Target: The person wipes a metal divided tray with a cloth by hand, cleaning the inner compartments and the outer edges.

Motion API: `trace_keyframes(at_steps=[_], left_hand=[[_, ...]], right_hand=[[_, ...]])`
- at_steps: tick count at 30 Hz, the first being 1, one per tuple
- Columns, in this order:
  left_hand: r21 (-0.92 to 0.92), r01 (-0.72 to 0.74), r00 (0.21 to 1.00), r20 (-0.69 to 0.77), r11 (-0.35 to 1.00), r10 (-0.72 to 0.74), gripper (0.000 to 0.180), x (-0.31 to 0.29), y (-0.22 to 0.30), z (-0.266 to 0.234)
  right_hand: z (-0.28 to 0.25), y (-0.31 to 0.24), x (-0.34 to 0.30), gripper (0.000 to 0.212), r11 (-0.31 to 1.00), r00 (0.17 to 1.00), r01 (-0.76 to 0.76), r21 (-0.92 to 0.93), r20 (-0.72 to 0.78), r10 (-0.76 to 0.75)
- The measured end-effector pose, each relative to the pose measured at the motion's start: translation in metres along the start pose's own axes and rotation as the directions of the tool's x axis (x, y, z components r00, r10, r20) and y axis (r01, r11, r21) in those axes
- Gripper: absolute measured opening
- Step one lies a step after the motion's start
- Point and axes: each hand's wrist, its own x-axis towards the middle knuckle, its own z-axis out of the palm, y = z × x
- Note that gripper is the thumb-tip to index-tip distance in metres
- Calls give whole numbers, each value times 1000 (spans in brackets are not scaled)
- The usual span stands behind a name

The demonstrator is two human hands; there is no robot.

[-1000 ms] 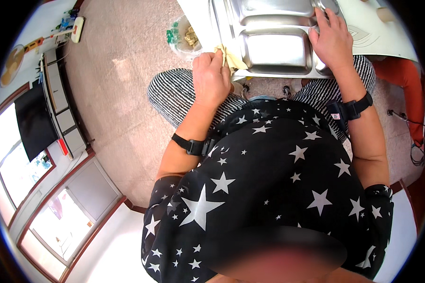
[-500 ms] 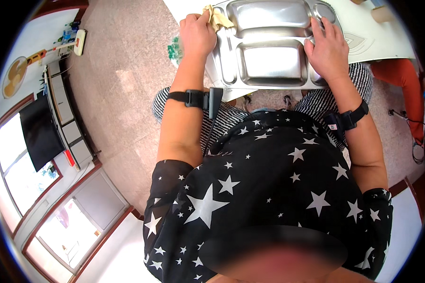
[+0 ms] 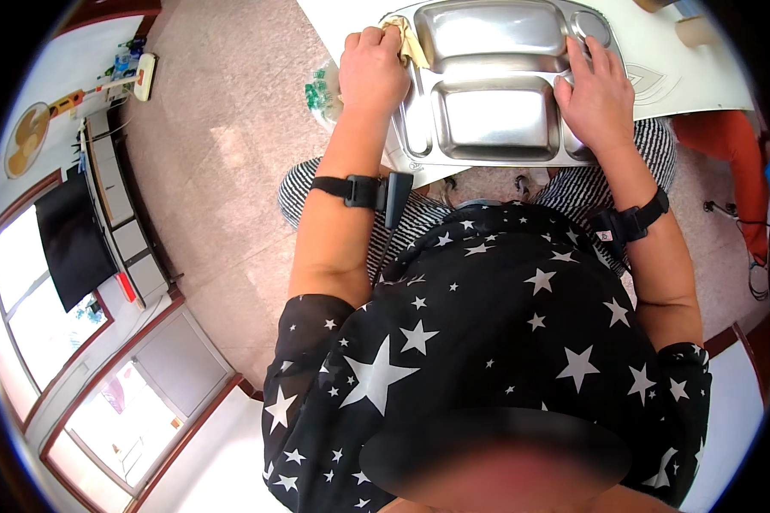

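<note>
A shiny steel compartment tray lies on the white table, its near edge toward me. My left hand is closed on a pale yellow cloth and presses it at the tray's far left, over the upper end of the narrow left compartment. Part of the cloth is hidden under the fingers. On the tray's right side rests my right hand, fingers spread, their tips near the small round compartment and the thumb by the near middle compartment.
Beside my left forearm is a clear plastic thing with green marks. The white table extends to the right, with a brownish cylinder on it. An orange-red covered shape stands beyond the table's right edge.
My left hand has slid a little right and toward me with the cloth. The tray has shifted slightly nearer to me. My right hand stays on the tray's right side.
</note>
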Motion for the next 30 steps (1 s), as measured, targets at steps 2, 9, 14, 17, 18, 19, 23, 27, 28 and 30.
trace_keyframes(at_steps=[2,9,14,17,18,19,23,27,28,30], left_hand=[[24,-2,1000,19,1000,2,33,-10,6,-6],[30,-1,996,90,1000,-2,29,-38,26,-33],[39,60,994,87,997,-64,28,-49,39,-35],[25,64,998,26,998,-65,35,-29,23,-26],[22,60,997,36,998,-61,33,-31,23,-27],[15,56,998,42,998,-56,32,-31,25,-26],[-68,-34,992,122,997,42,37,-63,51,-40],[-40,5,993,116,999,-1,43,-67,56,-37],[-13,34,994,107,999,-32,43,-57,52,-31],[-10,60,996,68,998,-59,38,-32,39,-21]], right_hand=[[3,3,-3,57,999,1000,26,28,-6,-26],[-5,0,-5,57,996,998,49,72,30,-52],[-7,0,-5,57,997,998,65,44,16,-65],[-4,1,-5,57,997,997,77,29,4,-77],[-3,1,-5,57,996,997,80,24,-1,-80],[-3,1,-5,57,996,997,75,43,3,-75],[-4,2,-5,56,996,998,66,65,-9,-65],[-5,1,-5,56,994,997,77,79,-13,-76],[-5,1,-6,56,995,997,77,65,-9,-77],[-5,1,-5,56,996,997,81,39,-14,-80]])
